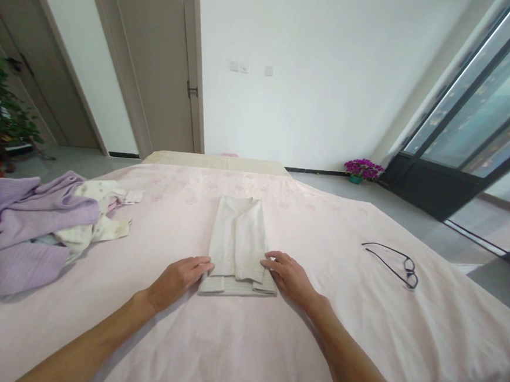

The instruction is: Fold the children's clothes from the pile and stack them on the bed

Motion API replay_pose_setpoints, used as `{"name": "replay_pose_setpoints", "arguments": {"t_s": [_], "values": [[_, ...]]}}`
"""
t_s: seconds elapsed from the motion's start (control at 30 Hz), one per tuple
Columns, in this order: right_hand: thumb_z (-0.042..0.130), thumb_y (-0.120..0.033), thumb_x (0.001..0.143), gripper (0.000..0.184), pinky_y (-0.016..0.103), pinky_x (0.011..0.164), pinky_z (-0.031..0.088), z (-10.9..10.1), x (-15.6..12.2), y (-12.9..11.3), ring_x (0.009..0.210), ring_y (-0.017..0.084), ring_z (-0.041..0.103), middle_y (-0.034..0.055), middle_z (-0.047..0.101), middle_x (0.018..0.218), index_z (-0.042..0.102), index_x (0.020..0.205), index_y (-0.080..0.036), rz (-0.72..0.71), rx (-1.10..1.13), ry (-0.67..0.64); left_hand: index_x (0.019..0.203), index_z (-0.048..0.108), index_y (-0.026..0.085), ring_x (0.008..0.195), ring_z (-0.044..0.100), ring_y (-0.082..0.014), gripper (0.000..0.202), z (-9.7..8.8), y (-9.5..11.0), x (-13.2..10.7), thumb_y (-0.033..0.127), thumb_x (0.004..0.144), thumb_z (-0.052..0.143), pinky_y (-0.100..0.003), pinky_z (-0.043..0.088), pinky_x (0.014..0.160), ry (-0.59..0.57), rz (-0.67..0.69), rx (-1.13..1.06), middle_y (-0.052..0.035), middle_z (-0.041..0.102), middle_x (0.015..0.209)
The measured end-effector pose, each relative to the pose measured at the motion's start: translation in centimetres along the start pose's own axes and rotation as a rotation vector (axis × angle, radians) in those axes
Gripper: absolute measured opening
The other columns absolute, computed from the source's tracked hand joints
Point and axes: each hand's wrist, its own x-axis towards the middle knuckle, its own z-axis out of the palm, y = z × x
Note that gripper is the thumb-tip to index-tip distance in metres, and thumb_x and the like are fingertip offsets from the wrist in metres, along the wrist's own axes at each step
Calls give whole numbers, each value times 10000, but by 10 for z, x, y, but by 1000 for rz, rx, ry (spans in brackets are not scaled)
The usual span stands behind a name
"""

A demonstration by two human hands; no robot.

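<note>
A cream, finely striped garment (240,243) lies folded into a narrow upright rectangle on the pink cloth (234,348). Its folded-in parts overlap down the middle, and a wider band shows along the near edge. My left hand (181,278) rests at the garment's lower left edge, fingers stretched out and their tips touching the fabric. On the opposite edge, a little higher, my right hand (290,278) lies with its fingers extended and slightly apart, fingertips on the cloth of the garment. Neither hand lifts the fabric.
At the left lies a heap of clothes, with a lilac ribbed garment (27,214) over a cream patterned one (95,225). Black-framed glasses (407,272) sit on the right. Beyond are a door (153,59), a pot of purple flowers (361,169) and a green plant (1,106).
</note>
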Motion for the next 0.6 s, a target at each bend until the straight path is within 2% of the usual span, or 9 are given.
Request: {"name": "replay_pose_setpoints", "arguments": {"t_s": [0.2,0.4,0.6], "values": [[415,-252,982,346,348,991,443,8,0,11,1132,180,583,14,610,1323,653,1227,-309,-71,12,60,1262,598,246,1167,588,-167,405,10,-1,9,111,946,384,-367,491,1050,23,-40,-49,-58,615,1284],[484,-139,916,428,379,1015,440,17,1,26,1185,190,560,44,585,1355,588,1306,-283,-231,88,59,1326,543,260,1194,547,-180,418,8,-8,13,148,926,490,-380,474,1053,-23,-10,-176,-69,579,1316],[554,-196,890,396,387,988,436,16,16,18,1145,225,549,87,610,1292,606,1280,-242,-254,53,117,1249,605,217,1115,566,-191,407,12,-2,23,66,902,457,-377,496,982,49,-21,-124,-86,635,1204]]}}
